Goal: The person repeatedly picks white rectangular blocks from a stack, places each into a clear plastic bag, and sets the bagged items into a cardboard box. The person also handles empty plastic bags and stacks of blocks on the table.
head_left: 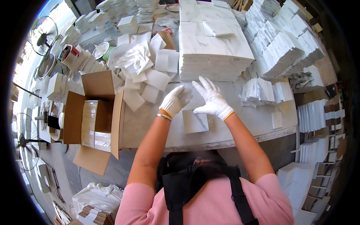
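Both my hands wear white knit gloves and hover over the worktable [240,125]. My left hand [175,100] is turned partly edge-on, its fingers stretched out and slightly blurred, with nothing seen in it. My right hand [212,98] is open, thumb and fingers spread, holding nothing. Just below and between them, a square white piece [195,122] lies flat on the table; whether it is tile or foam sheet I cannot tell. Beyond my hands rises a big block of stacked white marble-look tiles [215,50], with one loose tile [217,28] lying on top.
An open cardboard box [117,120], partly filled with wrapped packs, stands at the table's left. A loose heap of white sheets [131,60] lies behind it. More tile stacks [279,48] crowd the right, with a smaller group [258,91] nearer. A fan [26,140] stands far left.
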`<state>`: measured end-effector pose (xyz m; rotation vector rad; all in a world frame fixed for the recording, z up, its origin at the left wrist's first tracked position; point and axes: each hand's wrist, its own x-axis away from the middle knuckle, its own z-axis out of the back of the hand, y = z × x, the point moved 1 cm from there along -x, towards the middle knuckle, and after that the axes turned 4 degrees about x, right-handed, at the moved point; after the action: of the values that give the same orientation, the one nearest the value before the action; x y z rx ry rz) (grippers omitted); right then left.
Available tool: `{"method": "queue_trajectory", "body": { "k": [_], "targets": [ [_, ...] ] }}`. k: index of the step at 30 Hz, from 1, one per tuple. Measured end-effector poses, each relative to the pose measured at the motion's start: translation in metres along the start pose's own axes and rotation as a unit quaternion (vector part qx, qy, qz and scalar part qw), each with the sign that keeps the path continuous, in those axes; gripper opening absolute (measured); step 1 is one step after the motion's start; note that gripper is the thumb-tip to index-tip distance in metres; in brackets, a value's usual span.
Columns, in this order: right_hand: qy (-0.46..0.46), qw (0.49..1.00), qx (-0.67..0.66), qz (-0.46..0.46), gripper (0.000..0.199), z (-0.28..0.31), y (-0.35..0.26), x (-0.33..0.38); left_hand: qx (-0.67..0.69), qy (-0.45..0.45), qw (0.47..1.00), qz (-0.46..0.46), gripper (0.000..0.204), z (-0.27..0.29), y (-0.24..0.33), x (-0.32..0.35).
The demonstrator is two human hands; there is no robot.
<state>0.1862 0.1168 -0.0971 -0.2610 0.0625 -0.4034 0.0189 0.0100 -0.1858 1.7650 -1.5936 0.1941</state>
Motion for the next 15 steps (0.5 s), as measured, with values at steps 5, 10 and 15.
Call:
{"method": "queue_trajectory", "body": {
  "k": [5,10,15],
  "targets": [
    [0.029,0.999,-0.022,-0.028,0.04,-0.01,0.026,-0.005,-0.013,-0.001,1.0,-0.019,0.022,-0.027,0.014,0.024],
    [0.118,0.985,-0.12,0.022,0.017,0.025,0.034,0.042,-0.007,-0.015,1.0,-0.008,0.021,-0.028,-0.001,0.072],
    [0.053,0.985,-0.148,0.076,0.013,0.044,-0.001,0.102,-0.05,-0.004,0.997,0.052,0.013,0.002,-0.05,0.149]
  ]
}}
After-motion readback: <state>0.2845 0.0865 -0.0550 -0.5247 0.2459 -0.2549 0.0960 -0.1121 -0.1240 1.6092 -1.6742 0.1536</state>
